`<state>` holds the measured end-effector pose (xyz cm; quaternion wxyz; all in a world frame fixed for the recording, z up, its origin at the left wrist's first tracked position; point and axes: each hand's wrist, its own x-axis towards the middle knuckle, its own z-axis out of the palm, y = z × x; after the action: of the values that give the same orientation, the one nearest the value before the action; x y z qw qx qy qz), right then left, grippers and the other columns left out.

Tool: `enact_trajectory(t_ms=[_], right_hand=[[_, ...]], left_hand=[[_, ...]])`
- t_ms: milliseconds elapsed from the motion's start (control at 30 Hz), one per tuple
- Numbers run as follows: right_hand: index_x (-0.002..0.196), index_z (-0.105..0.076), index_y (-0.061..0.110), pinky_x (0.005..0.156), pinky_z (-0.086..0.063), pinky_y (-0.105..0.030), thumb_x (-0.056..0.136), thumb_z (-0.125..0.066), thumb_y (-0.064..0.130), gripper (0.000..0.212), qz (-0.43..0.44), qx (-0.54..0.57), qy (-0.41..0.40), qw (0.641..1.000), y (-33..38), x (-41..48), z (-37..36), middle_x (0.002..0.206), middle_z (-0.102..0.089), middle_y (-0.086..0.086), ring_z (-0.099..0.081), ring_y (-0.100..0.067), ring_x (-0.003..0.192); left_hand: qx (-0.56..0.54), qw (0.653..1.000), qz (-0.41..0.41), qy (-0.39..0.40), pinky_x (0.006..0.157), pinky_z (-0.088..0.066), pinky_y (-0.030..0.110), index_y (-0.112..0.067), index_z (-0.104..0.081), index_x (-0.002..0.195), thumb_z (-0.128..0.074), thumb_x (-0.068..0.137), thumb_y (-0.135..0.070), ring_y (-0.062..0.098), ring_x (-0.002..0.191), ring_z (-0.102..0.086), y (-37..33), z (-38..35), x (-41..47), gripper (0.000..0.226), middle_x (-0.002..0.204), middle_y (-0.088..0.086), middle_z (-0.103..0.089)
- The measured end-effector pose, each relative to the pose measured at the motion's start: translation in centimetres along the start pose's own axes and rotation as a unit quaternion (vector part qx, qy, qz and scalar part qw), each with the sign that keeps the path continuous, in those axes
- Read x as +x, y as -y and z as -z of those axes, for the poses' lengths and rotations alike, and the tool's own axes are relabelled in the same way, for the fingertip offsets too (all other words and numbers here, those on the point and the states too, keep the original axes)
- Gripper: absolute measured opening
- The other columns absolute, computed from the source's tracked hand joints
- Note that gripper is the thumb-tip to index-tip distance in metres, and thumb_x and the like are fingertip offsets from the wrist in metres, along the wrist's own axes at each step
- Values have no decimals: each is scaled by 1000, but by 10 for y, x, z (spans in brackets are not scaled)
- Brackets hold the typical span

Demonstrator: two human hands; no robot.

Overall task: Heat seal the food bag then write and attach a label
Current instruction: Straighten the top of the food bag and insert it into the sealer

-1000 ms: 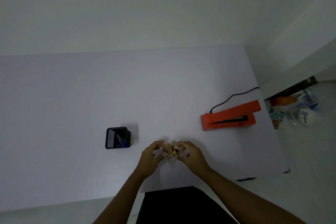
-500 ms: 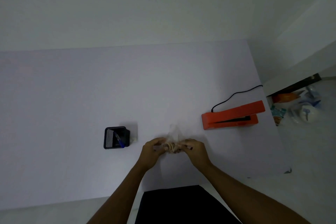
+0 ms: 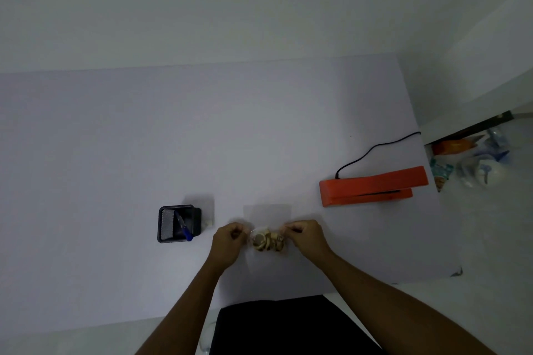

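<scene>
A clear plastic food bag [image 3: 266,215] with round yellowish snack pieces at its bottom is held just above the white table [image 3: 115,153]. My left hand [image 3: 229,241] pinches the bag's left edge and my right hand [image 3: 305,236] pinches its right edge, stretching it flat between them. The empty upper part of the bag points away from me. An orange heat sealer [image 3: 372,186] lies to the right, its jaw slightly ajar, with a black cord [image 3: 375,148] running back. A blue pen [image 3: 183,226] stands in a black mesh holder [image 3: 177,223] at left.
A small white object [image 3: 208,222], perhaps labels, sits beside the holder. The table's right edge runs close behind the sealer; bags and clutter [image 3: 473,161] lie on the floor beyond it. A dark chair or lap [image 3: 288,326] is under the near edge.
My hands have moved apart, pulling the bag from a bunched lump into a flat sheet. The view has shifted slightly.
</scene>
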<state>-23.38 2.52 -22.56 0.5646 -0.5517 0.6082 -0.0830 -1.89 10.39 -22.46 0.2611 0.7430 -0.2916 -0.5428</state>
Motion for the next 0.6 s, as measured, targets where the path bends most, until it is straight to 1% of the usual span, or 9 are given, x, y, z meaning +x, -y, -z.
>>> enact_trajectory(t_ms=[67, 167, 267, 300, 367, 400, 467, 533, 600], right_hand=[[87, -79, 6, 61, -47, -12, 82, -77, 18, 13, -14, 0, 15, 1000, 0, 2, -4, 78, -72, 2, -60, 9, 58], [75, -73, -4, 53, -43, -25, 82, -77, 26, 31, -34, -5, 15, 999, -1, 5, -8, 61, -61, -10, -49, -8, 50], [70, -68, -9, 46, -40, -22, 83, -76, 23, 35, -45, 3, 14, 999, 3, 4, -8, 53, -54, -12, -45, -8, 43], [67, -68, -7, 44, -40, -20, 83, -76, 21, 34, -48, 6, 18, 999, 4, 3, -6, 50, -53, -9, -44, -7, 40], [65, -72, 5, 41, -39, -19, 83, -76, 18, 23, -59, 8, 26, 998, 6, 1, -3, 45, -55, 2, -45, -6, 37], [66, -74, 8, 40, -39, -18, 82, -77, 18, 19, -63, 6, 29, 998, 6, 1, -1, 44, -56, 5, -46, -6, 37], [67, -75, 4, 40, -37, -17, 79, -79, 19, 19, -78, -3, 27, 997, 5, 1, 2, 44, -55, 5, -44, -2, 35], [65, -75, 6, 40, -36, -15, 76, -81, 18, 17, -98, -12, 29, 995, 4, 0, 4, 42, -54, 10, -44, 1, 34], [61, -73, 5, 41, -36, -18, 73, -82, 22, 23, -111, -31, 27, 993, 1, -2, 4, 41, -53, 7, -42, -1, 35]], left_hand=[[5, 1000, 17, 20, 56, -51, 25, -10, -70, 92, -58, 95, -15, 19, 74, -64, 0, 5, 2, 13, 87, 10, -71], [-28, 999, 32, 34, 53, -51, 24, -8, -67, 94, -60, 93, -15, 16, 72, -64, -8, 9, 1, 10, 91, 14, -72], [-43, 998, 29, 38, 51, -48, 19, -9, -70, 92, -70, 87, -20, 6, 64, -63, -15, 5, 1, 12, 80, 5, -72], [-24, 999, 22, 34, 52, -48, 23, -9, -72, 88, -72, 86, -21, 5, 62, -63, -14, 3, 3, 12, 77, 4, -72], [26, 999, 17, 29, 59, -51, 39, -8, -74, 80, -74, 83, -23, 13, 64, -62, -10, 2, 9, 16, 75, 11, -72], [47, 998, 23, 28, 63, -53, 41, -7, -75, 77, -74, 83, -26, 15, 64, -62, -8, 1, 11, 19, 75, 13, -72], [80, 996, 35, 21, 61, -52, 33, -11, -76, 75, -74, 81, -36, 15, 63, -64, -8, 1, 11, 25, 71, 7, -73], [115, 992, 44, 11, 57, -47, 26, -14, -76, 73, -72, 81, -43, 12, 61, -63, -10, 2, 8, 30, 67, 0, -71], [158, 986, 51, 5, 53, -42, 23, -16, -74, 69, -70, 82, -47, 11, 55, -58, -10, 0, 6, 34, 63, 1, -68]])
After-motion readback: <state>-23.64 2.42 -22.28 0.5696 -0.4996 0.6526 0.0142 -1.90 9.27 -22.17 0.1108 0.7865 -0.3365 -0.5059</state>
